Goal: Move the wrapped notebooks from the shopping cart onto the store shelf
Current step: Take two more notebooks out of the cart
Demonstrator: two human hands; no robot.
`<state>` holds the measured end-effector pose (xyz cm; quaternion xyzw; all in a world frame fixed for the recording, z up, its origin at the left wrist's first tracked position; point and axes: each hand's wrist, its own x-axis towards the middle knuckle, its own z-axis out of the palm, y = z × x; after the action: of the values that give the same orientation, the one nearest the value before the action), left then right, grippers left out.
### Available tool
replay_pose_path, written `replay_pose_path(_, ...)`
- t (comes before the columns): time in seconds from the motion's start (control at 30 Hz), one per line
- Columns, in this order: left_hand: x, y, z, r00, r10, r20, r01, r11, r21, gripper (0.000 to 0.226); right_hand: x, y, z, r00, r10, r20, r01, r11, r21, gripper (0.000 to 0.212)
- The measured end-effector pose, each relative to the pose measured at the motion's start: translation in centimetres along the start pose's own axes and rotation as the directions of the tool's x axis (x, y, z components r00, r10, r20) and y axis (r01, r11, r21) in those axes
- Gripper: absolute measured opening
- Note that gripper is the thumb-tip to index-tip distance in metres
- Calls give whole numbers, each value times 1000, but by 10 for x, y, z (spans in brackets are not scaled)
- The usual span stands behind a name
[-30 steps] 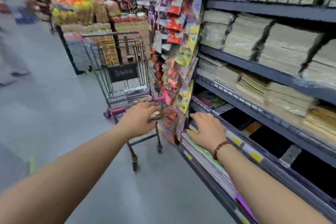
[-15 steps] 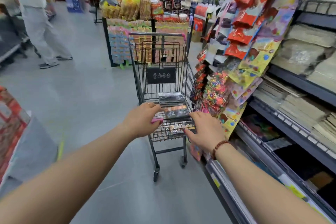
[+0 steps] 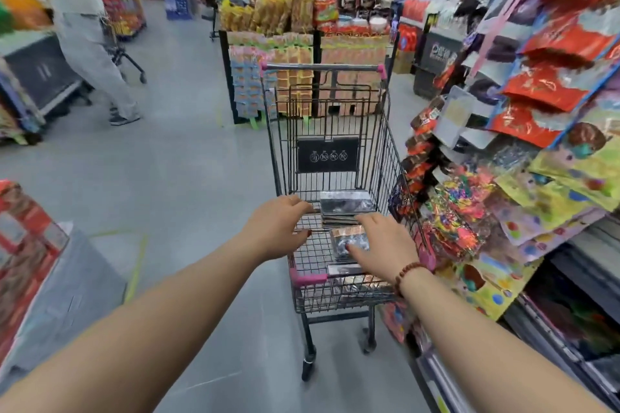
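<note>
the wrapped notebooks (image 3: 347,206) lie stacked in the shopping cart (image 3: 335,111), under the open, spread right hand (image 3: 385,245); the left hand (image 3: 276,228) curls round the cart's rim. the glossy wrap could let a stack slip apart when lifted, and the hanging packets (image 3: 449,228) just beside the cart could snag it.

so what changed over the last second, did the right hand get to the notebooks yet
The right hand left the store shelf, swung left to the shopping cart and now reaches in, fingers spread on the nearer stack of wrapped notebooks. Nothing is lifted yet. The left hand kept its grip on the cart's rim, and the notebooks stayed in the cart.
</note>
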<state>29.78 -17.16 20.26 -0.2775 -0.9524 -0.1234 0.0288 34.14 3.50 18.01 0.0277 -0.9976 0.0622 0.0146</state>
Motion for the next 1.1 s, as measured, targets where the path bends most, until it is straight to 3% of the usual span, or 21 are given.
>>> replay_pose_path(0.17, 43, -47, 10, 998, 52, 44, -52, 999, 5, 45, 54, -10, 15, 999, 32, 32, -31, 999, -13, 60)
replay_pose_path(0.6, 152, -187, 25, 935, 312, 168, -306, 950, -60, 48, 163, -60, 66, 926, 357, 123, -359, 933, -3, 52)
replay_pose_path(0.93, 234, -170, 73, 848, 435, 304, -412, 900, -141, 52, 178, -17, 101, 803, 557, 214, -573, 820, 17, 53)
replay_pose_path(1.1, 275, -138, 92, 797, 479, 369, -470, 875, -120, 42, 184, 18, 118, 739, 641, 207, -668, 739, 93, 60)
